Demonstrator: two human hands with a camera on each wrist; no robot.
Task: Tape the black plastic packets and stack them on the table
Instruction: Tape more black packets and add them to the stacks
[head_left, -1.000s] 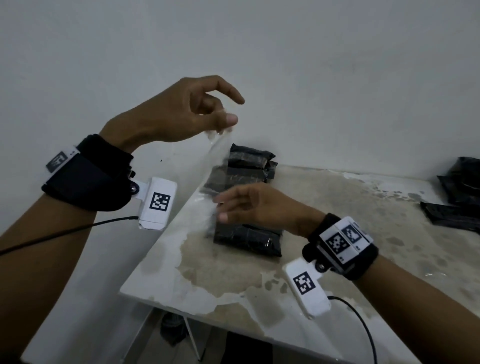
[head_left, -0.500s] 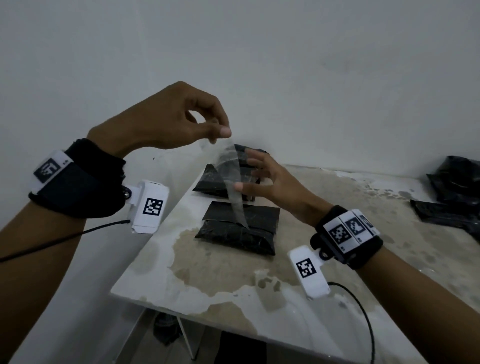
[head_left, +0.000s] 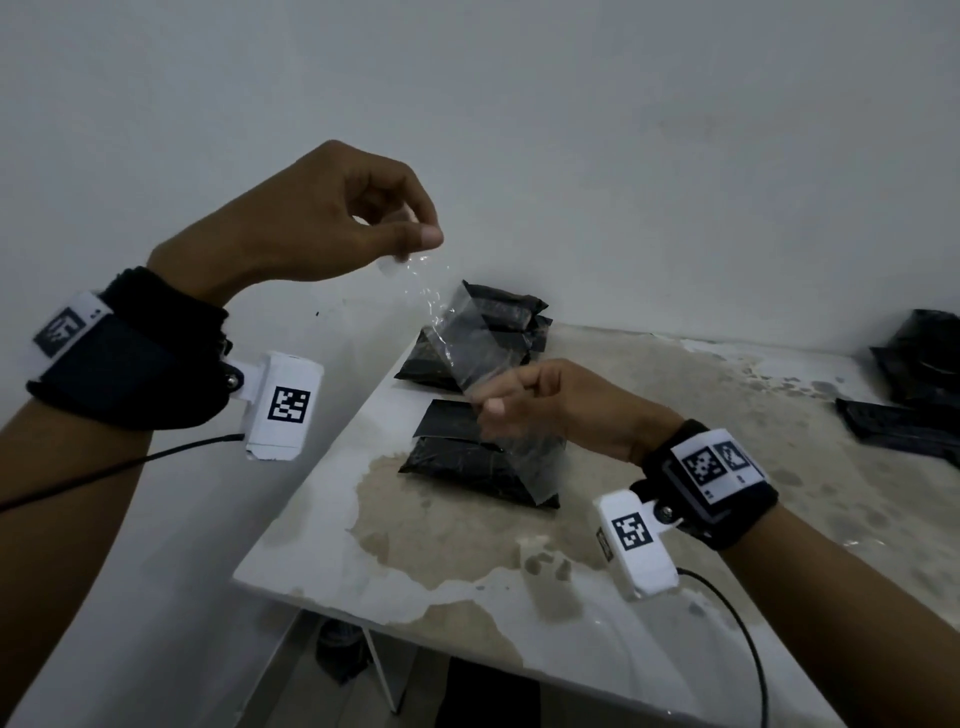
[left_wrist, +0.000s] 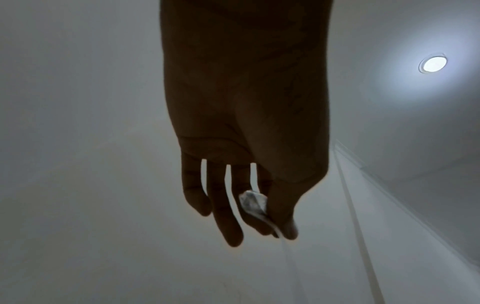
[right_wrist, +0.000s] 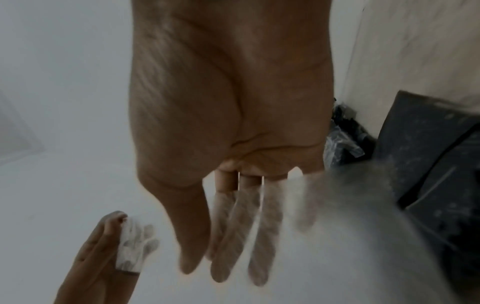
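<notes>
My left hand (head_left: 332, 218) pinches the top of a clear tape strip (head_left: 467, 353) and my right hand (head_left: 540, 405) pinches lower down — taping step, I judge — next lowering it onto the black packet (head_left: 467, 462) on the counter (head_left: 675, 519).

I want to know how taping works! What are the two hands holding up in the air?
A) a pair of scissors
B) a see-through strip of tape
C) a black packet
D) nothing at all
B: the left hand pinches the top end of the clear tape and the right hand pinches it lower down, above the black packets that lie on the table.
</notes>
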